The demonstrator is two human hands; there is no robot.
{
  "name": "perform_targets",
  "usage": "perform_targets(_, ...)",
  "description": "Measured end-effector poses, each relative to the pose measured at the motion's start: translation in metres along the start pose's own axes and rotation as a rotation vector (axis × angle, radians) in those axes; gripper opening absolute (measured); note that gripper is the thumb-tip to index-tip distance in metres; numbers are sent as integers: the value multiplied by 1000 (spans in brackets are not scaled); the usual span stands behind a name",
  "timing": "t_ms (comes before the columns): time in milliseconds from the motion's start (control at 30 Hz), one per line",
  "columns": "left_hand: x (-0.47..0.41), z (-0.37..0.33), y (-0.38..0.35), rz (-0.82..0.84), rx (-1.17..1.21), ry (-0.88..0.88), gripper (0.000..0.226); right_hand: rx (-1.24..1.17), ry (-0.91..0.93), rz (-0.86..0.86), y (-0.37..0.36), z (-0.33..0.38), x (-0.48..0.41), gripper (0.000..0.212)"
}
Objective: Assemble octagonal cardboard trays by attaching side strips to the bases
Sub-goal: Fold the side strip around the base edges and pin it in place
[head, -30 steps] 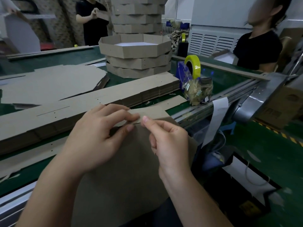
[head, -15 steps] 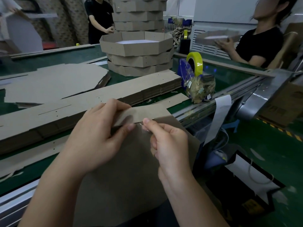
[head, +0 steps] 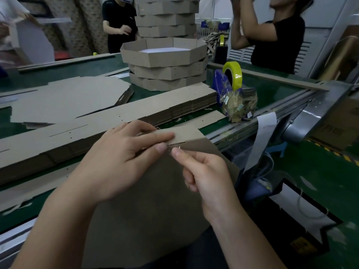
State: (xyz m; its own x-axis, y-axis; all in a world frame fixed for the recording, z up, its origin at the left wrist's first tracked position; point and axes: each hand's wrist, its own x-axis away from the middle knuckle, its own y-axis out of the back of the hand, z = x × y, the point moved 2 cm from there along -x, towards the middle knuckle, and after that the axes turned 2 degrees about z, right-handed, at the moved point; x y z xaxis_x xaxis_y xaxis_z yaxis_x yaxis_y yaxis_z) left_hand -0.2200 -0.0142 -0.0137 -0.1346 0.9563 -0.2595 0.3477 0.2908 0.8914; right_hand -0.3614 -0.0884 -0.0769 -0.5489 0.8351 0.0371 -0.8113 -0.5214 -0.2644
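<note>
A brown cardboard base (head: 155,206) lies tilted over my lap, its far edge at the table. My left hand (head: 124,158) pinches a side strip (head: 186,133) against that edge, index finger on top and thumb beneath. My right hand (head: 202,173) pinches a tiny metal fastener (head: 179,147) right at the joint between strip and base, next to my left thumb. A stack of loose side strips (head: 136,113) lies across the green table behind my hands. Flat bases (head: 66,98) lie at the left.
Finished octagonal trays (head: 165,55) are stacked at the table's back, with a taller pile behind. A yellow tape roll on a blue dispenser (head: 232,76) and a bag of fasteners (head: 238,107) stand right of the strips. Two people work beyond the table. The metal table rail (head: 272,117) runs right.
My left index finger has stretched further right over the strip. My right hand has shifted slightly, keeping the fastener at the joint. The person at the back right has raised both arms.
</note>
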Motion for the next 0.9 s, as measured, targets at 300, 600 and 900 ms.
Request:
perform_targets(300,-12,-19,-14,-295,-179,36,31,69,38,51,5,-3,-4,17)
perform_targets(600,-3,-12,-16,-369,-235,-16,30,313,-137,51,12,0,-3,38)
perform_targets(900,11,-6,-14,-260,-499,-42,45,422,741,-338,31,4,-3,16)
